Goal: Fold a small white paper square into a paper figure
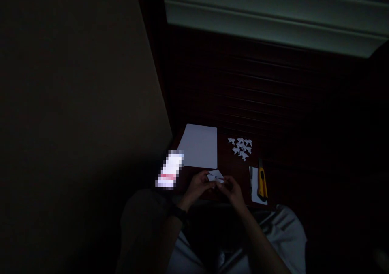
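Observation:
Between my two hands is a small folded piece of white paper (215, 175), held just above the near part of a dark table. My left hand (199, 183) pinches its left side. On the right side, the fingers of my right hand (231, 188) are closed on the same paper, with the thumb at its lower edge. Farther back lies a large white sheet (200, 146). Several small folded paper figures (241, 147) sit in a cluster to the right of that sheet. The scene is dim, so the folds are hard to make out.
A lit phone (170, 170), its screen blurred, is at the left. On the right a yellow utility knife (261, 183) rests on white paper (254, 185), beside a thin dark object I cannot make out. A wall (75, 83) stands on the left and a slatted panel (249, 75) behind.

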A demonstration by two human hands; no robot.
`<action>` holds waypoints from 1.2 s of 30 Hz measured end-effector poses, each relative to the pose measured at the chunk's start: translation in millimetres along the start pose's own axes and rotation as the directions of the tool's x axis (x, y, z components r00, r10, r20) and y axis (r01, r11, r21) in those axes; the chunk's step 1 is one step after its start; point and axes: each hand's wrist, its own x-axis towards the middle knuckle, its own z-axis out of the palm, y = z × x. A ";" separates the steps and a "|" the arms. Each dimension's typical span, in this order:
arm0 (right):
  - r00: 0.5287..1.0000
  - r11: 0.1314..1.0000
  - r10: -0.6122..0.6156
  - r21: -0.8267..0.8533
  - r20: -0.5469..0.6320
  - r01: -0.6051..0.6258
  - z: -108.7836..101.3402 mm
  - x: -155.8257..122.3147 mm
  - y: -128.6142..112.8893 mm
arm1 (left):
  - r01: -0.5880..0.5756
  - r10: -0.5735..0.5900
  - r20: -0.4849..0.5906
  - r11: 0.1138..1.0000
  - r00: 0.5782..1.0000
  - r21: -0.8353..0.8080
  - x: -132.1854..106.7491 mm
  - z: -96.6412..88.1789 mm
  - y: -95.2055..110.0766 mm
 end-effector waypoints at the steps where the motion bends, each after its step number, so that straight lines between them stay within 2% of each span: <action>1: 0.999 1.000 -0.013 -0.022 -0.031 0.012 1.3 1.0 1.7 | -0.007 0.007 -0.005 1.000 1.000 0.005 0.3 0.3 -1.9; 4: 0.998 0.999 -0.023 -0.042 -0.063 0.020 3.5 3.7 6.7 | -0.009 0.009 0.004 1.000 1.000 0.007 0.1 1.1 -5.0; 9: 1.000 1.000 0.012 0.011 -0.011 -0.012 1.7 3.3 6.6 | 0.009 -0.009 0.028 1.000 1.000 -0.010 -2.3 0.1 -3.0; 19: 0.999 0.999 0.014 -0.038 0.046 -0.012 -3.1 3.0 0.1 | 0.007 -0.007 0.081 1.000 0.997 0.006 -2.0 -1.6 -0.6; 27: 0.998 0.999 0.053 -0.006 0.044 -0.053 -7.2 3.7 6.3 | 0.006 -0.005 0.069 1.000 0.998 -0.005 -2.1 -0.1 -0.1; 33: 0.997 0.998 0.040 -0.052 0.059 -0.037 -7.1 2.4 1.7 | 0.027 -0.025 0.084 0.999 0.996 -0.018 -2.9 1.4 2.9; 36: 0.999 0.994 -0.033 -0.100 0.035 0.037 -7.0 4.2 -1.2 | 0.030 -0.029 0.071 0.999 0.997 -0.012 -2.6 0.8 2.2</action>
